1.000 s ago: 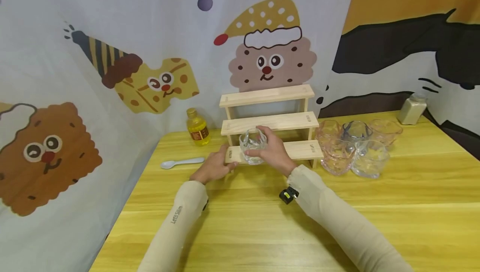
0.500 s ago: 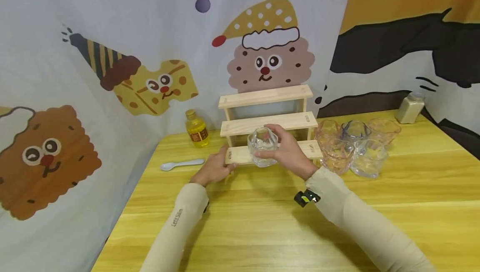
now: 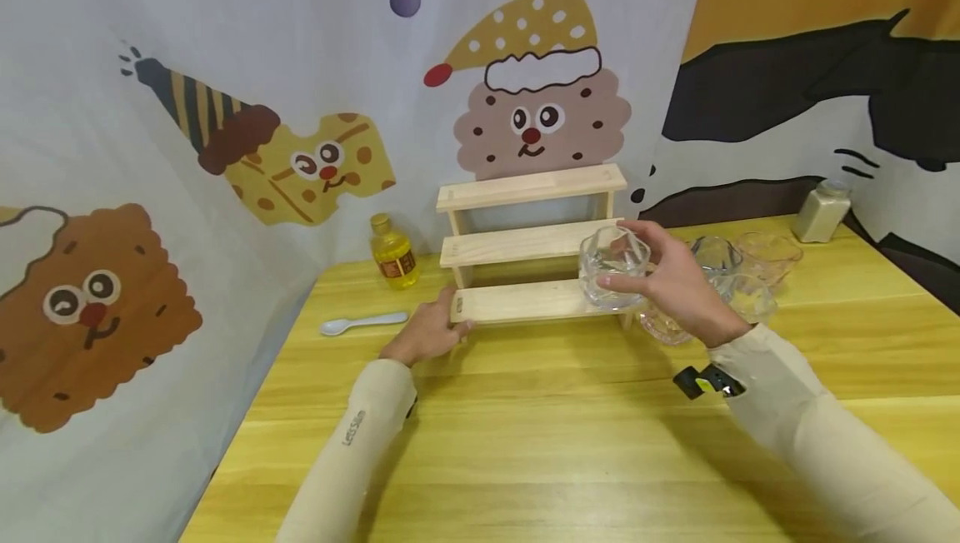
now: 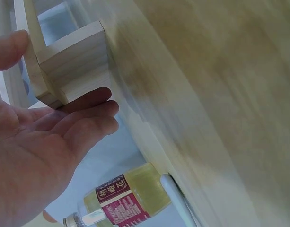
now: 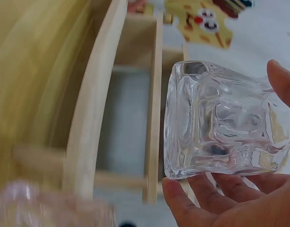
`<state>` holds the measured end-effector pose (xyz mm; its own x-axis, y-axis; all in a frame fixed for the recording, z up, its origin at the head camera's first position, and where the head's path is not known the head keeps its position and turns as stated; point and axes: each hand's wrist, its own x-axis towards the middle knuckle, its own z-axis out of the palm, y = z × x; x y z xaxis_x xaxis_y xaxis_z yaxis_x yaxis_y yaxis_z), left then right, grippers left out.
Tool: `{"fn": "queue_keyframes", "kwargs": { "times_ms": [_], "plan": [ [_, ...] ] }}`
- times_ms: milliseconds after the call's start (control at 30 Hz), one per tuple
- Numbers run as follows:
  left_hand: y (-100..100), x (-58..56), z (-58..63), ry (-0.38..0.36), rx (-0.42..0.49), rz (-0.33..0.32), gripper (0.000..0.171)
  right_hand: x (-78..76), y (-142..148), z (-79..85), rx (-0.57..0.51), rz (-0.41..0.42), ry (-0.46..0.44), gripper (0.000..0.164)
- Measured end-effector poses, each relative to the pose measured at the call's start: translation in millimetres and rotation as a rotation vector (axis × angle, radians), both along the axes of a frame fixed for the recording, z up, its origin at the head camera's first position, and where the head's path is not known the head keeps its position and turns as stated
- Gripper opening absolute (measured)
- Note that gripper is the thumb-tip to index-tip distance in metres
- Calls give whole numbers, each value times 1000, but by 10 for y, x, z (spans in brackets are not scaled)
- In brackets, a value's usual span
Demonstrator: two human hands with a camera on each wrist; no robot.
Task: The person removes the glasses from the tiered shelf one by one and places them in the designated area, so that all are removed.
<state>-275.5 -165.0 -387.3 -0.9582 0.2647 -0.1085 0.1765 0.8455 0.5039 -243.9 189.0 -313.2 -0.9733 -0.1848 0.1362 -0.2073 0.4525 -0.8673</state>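
Observation:
A clear drinking glass (image 3: 611, 268) is gripped by my right hand (image 3: 678, 281), thumb on one side and fingers on the other. In the head view it appears in front of the right end of a three-step wooden display rack (image 3: 525, 301). The right wrist view shows the faceted glass (image 5: 225, 118) off the boards, with a gap beside the rack (image 5: 95, 99). My left hand (image 3: 429, 331) holds the left end of the lowest step. The left wrist view shows the thumb on one side of the rack's end (image 4: 76, 64) and the fingers against the other.
Several tinted and clear glasses (image 3: 768, 256) stand right of the rack, partly hidden behind the right hand. A yellow oil bottle (image 3: 394, 256) and a white spoon (image 3: 363, 323) lie left of it. A jar of pale powder (image 3: 823, 211) stands at the back right.
My right hand has carried the clear glass to the right, from the lowest step's left part to its right end, and slightly up. The left hand has stayed on the rack.

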Motion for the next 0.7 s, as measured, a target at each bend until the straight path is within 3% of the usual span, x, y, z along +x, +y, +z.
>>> {"fn": "queue_keyframes", "kwargs": {
  "times_ms": [200,400,700],
  "plan": [
    [-4,-7,3,1,0,-3,76,-45,435,19,44,-110,-7,88],
    [-21,-4,-7,-3,-7,1,75,-72,804,8,86,-180,-35,96],
    [-19,-7,11,2,-4,9,75,-88,1381,-157,172,-303,-21,98]
  ]
}}
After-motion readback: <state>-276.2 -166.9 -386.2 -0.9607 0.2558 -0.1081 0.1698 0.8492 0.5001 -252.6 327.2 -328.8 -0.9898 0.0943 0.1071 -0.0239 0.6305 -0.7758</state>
